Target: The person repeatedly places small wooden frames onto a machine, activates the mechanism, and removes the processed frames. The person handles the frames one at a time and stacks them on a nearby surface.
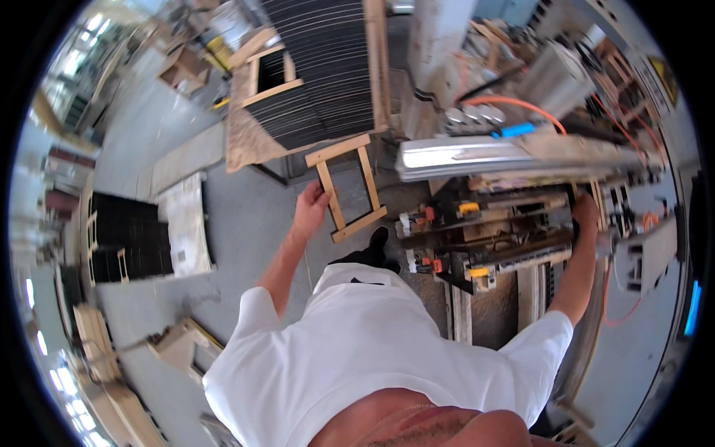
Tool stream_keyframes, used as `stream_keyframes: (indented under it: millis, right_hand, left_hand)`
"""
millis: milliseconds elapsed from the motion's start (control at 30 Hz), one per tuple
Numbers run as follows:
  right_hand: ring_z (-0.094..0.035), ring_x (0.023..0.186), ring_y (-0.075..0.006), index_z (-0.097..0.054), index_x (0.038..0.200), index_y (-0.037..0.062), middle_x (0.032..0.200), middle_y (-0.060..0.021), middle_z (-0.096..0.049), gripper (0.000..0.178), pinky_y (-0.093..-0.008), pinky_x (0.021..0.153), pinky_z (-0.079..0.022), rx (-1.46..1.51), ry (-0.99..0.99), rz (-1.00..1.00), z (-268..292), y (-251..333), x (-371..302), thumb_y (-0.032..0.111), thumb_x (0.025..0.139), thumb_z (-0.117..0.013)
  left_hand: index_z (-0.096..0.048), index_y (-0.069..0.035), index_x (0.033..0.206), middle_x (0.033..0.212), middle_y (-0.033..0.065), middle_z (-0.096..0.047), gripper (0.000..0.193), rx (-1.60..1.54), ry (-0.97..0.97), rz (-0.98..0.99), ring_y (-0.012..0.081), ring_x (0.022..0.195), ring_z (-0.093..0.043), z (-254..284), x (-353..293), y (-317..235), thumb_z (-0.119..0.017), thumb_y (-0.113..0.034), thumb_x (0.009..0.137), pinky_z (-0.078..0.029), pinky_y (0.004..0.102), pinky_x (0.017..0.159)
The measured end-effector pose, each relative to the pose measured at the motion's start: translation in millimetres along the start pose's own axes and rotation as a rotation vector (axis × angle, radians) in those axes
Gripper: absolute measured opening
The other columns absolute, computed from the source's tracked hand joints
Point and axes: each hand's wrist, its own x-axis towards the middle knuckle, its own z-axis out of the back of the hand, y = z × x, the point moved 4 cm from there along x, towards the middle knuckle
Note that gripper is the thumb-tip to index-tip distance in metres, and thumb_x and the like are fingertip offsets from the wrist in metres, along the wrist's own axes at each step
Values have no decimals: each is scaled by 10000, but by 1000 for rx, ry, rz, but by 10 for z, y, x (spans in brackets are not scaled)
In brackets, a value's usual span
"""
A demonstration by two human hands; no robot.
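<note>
My left hand [310, 211] is closed on the left side rail of a small rectangular wooden frame [333, 197]. The frame hangs tilted in front of me, its middle see-through and its bars pale. Far to the right, my right hand [586, 211] reaches to the end of a clamping machine [514, 231] with dark beds, beside a pale wooden bar [596, 200]. The fingers of that hand are mostly hidden, so its grip does not show. Orange and yellow fittings [477, 273] sit at the machine's near left end.
Ahead stands a tall stack of dark-centred frames [320, 71] on a worn board [242, 145]. Another dark stack [130, 238] is on the floor at left. A metal beam [521, 155] runs above the machine, with an orange hose [521, 102] behind it.
</note>
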Motion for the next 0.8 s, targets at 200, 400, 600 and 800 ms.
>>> stream_keyframes:
  millis: [200,400,600,800]
  right_hand:
    - [-631,1013,-359,-608,1060,90,1053,-156,-673,300,-487,840,-507,-37,59,-39,493,308,-265,213,793,-669]
    - [-654,925,-315,-638,1079,51,1003,-150,-682,261,-421,788,-498,479,-382,-33,984,703,-689,177,851,-625]
    - [-621,861,-163,-633,1038,-31,950,-113,-681,196,-303,792,-507,1002,-609,-1,1619,2006,-1918,109,900,-630]
    - [-615,904,-156,-632,993,-28,982,-105,-668,119,-274,815,-494,1214,-371,-103,1290,2947,-2715,14,882,-618]
  left_hand:
    - [-581,-11,1146,998,62,-662,231,-26,-154,-59,161,943,-634,1179,172,-717,-543,-106,938,-514,319,831]
    - [-562,18,1196,1062,80,-652,288,-268,-258,-104,168,933,-645,2318,1115,-1266,-531,-121,945,-534,304,812]
    - [-539,49,1238,1086,115,-649,349,-333,-194,-40,214,942,-651,3163,2581,-1306,-565,-80,915,-544,339,804]
    - [-609,66,1118,986,129,-672,289,-105,-178,29,217,821,-679,2887,3520,-1182,-626,-105,886,-580,314,674]
